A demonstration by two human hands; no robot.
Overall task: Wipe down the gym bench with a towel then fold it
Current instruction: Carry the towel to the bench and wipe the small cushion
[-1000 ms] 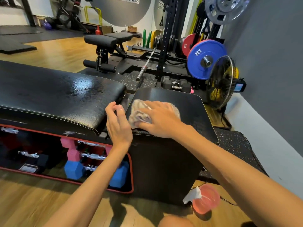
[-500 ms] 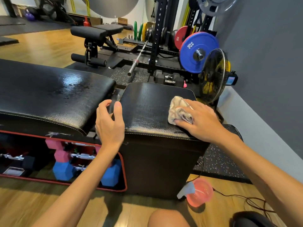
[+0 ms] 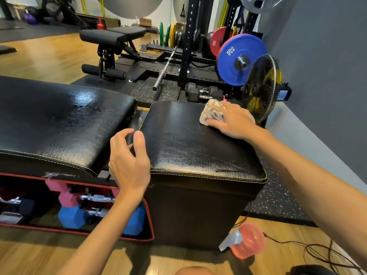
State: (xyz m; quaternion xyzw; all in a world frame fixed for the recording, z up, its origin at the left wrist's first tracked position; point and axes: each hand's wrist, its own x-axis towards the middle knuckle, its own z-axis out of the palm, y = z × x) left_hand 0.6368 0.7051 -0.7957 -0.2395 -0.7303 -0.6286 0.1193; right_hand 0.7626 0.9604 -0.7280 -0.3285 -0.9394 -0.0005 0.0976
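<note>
A person's right hand [image 3: 231,121] presses a bunched beige towel [image 3: 211,114] onto the far right corner of a gym bench's small black seat pad [image 3: 190,147], fingers curled over the cloth to keep it wadded for scrubbing. The left hand [image 3: 129,161] hangs at the gap between that pad and the long pad [image 3: 59,124] to the left, fingers loosely curled and holding nothing, seemingly placed to steady the body. Dumbbells [image 3: 71,213] sit stored beneath the bench, and a pink spray bottle [image 3: 247,242] lies on the near floor. Wiping appears under way; folding is not yet begun.
</note>
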